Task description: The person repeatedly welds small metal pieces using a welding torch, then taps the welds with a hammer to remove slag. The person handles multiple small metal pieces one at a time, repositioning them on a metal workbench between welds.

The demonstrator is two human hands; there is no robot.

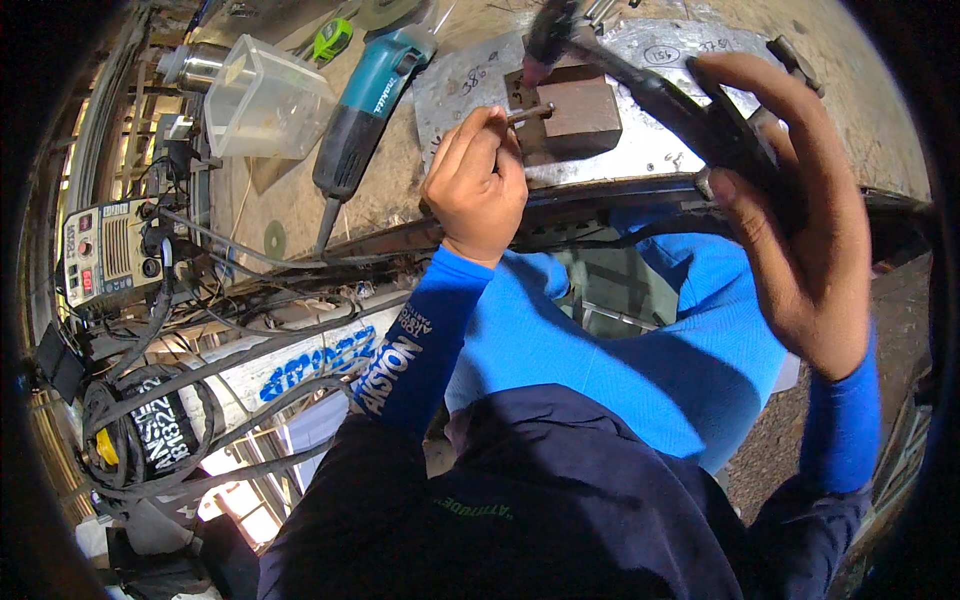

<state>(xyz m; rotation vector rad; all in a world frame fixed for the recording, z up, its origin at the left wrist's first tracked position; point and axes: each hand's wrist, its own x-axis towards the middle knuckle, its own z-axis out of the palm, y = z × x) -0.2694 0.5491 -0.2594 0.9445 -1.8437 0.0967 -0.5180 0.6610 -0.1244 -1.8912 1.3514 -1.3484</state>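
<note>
My right hand [815, 215] is wrapped round the black handle of a TIG welding torch [650, 95]. The torch's pink nozzle points down, just above the far left corner of a brown metal block [585, 115]. Between thumb and fingers, my left hand [475, 180] pinches a thin metal bolt [532, 113]. The bolt's headed end points right, over the block's left part. Both the block and a flat silver metal plate [650, 155] beneath it are on the workbench. The left fingertips hide the bolt's other end.
A teal and black angle grinder [372, 110] lies left of the plate. Near it are a clear plastic container [265, 100] and a green tape measure [332, 40]. A welding machine [115, 252] and coiled black cables [125, 425] are at the left. A small metal piece [795, 65] lies far right.
</note>
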